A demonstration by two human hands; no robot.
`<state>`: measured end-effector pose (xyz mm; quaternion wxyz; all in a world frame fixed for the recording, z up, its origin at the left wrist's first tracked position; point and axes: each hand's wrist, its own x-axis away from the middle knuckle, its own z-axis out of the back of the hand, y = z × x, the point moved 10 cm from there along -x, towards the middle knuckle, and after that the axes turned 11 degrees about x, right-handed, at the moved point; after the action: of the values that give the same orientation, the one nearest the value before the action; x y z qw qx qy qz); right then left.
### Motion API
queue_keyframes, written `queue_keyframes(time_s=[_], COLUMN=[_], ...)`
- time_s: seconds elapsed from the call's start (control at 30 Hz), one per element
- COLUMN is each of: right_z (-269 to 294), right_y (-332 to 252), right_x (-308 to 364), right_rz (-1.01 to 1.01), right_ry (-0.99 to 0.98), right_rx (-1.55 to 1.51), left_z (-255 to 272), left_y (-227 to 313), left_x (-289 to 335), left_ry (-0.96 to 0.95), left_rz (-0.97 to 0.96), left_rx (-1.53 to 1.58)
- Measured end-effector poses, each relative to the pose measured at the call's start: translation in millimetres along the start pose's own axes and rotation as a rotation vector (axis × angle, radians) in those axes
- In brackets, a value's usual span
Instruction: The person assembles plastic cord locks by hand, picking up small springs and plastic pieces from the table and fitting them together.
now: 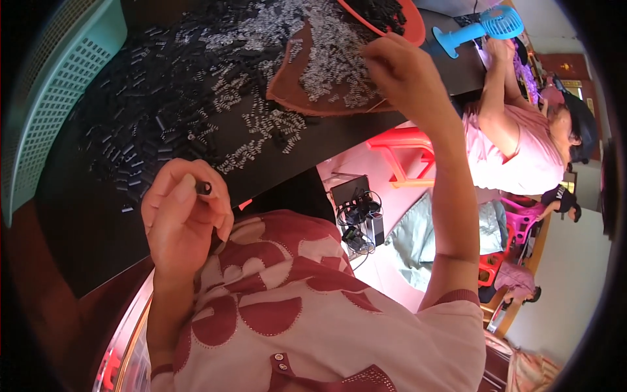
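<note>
My left hand (183, 212) is raised at the table's near edge, with a small black hollow cylinder (204, 188) pinched between thumb and fingers, its open end showing. My right hand (408, 78) reaches out over the right end of a brown cloth (285, 88), fingers curled together; whatever they hold, if anything, is hidden. Small silver metal springs (333, 62) lie heaped on that cloth. More springs (251, 153) are strewn over the table between my hands. Loose black cylinders (134, 140) cover the table beyond my left hand.
A teal slotted basket (62, 98) stands at the left. At the far right are a red bowl (417, 23) with black pieces and a blue fan (486, 29). A red stool (405, 140) stands beside the table (98, 251). A co-worker (522, 137) sits at the right.
</note>
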<state>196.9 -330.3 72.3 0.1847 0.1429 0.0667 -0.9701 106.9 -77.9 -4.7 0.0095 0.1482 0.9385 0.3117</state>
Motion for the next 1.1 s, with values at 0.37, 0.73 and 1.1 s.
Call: queue_keyframes(time_s=[0.37,0.73,1.1], right_z=[-19.3,-6.0,-9.7], right_y=[-31.0,5.1,-34.3], right_x=[-26.3,-20.2,-38.6], right_rz=[0.175,0.071,0.254], right_ry=[-0.042,-0.052,-0.018], right_rx=[0.006,-0.077,-0.048], left_z=[-0.3,0.3,1.8], left_y=[0.4,1.0,1.0], left_x=[-0.7,-1.2,-2.9], left_ry=[-0.024,-0.03,-0.031], left_rz=[-0.004,0.002,-0.013], left_rx=[0.025,0.032,0.014])
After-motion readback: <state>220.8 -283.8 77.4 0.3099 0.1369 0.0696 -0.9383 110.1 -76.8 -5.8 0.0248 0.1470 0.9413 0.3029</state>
